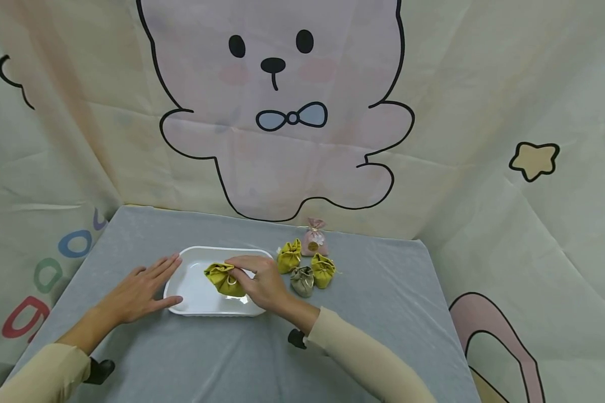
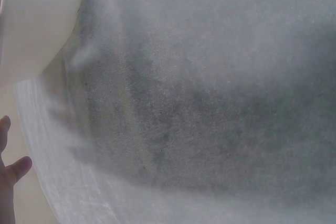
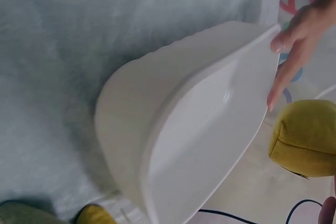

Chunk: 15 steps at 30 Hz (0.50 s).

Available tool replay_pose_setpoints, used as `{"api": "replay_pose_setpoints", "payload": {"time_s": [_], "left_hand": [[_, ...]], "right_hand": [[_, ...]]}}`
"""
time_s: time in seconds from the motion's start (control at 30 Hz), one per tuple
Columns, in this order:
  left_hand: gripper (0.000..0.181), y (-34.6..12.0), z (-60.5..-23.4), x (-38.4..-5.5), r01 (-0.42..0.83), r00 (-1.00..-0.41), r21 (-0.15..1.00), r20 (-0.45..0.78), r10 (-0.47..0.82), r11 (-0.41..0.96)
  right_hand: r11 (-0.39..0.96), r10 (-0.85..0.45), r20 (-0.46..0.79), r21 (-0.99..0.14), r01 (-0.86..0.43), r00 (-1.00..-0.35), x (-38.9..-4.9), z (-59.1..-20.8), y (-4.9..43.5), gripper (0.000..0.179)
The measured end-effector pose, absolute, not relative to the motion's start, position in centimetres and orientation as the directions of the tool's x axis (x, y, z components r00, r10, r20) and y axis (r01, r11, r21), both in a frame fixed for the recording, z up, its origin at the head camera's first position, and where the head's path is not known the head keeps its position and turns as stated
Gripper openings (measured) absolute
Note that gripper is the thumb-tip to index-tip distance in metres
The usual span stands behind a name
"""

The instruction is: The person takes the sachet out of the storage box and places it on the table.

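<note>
My right hand (image 1: 261, 278) pinches a yellow drawstring pouch (image 1: 224, 280) by its gathered top, over the white tray (image 1: 196, 307). In the right wrist view the pouch (image 3: 305, 139) hangs above the tray's rim, its rounded bottom showing. My left hand (image 1: 143, 290) lies with fingers straight along the tray's left end, fingertips at the rim. The right wrist view shows those left fingers (image 3: 287, 72) against the tray's far end. Only a fingertip or two of the left hand (image 2: 13, 174) show in the left wrist view.
Right of the tray stand two more yellow pouches (image 1: 289, 257), a grey-green pouch (image 1: 302, 281) and a pink pouch (image 1: 315, 242). A grey cloth (image 1: 373, 319) covers the table. Behind it hangs a cream backdrop (image 1: 448, 101) with a printed bear.
</note>
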<state>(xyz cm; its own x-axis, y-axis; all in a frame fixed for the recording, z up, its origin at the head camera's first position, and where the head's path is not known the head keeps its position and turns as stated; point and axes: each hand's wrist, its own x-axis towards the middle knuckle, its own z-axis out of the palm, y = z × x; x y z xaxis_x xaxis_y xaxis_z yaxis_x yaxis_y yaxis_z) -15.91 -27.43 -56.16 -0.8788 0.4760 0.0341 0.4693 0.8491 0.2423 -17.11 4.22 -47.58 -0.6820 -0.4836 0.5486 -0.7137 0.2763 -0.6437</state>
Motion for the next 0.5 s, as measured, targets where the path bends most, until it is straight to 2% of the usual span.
{"api": "replay_pose_setpoints", "payload": {"time_s": [0.23, 0.5], "left_hand": [[0.094, -27.5, -56.2, -15.8, 0.475, -0.876, 0.248, 0.045, 0.479, 0.844], [0.093, -27.7, -56.4, -15.8, 0.493, -0.868, 0.252, 0.082, 0.489, 0.833]], "right_hand": [[0.283, -0.474, 0.503, -0.690, -0.666, -0.722, -16.8, -47.2, 6.3, 0.018], [0.250, -0.442, 0.512, -0.718, -0.650, -0.736, -16.1, -47.0, 8.2, 0.019]]}}
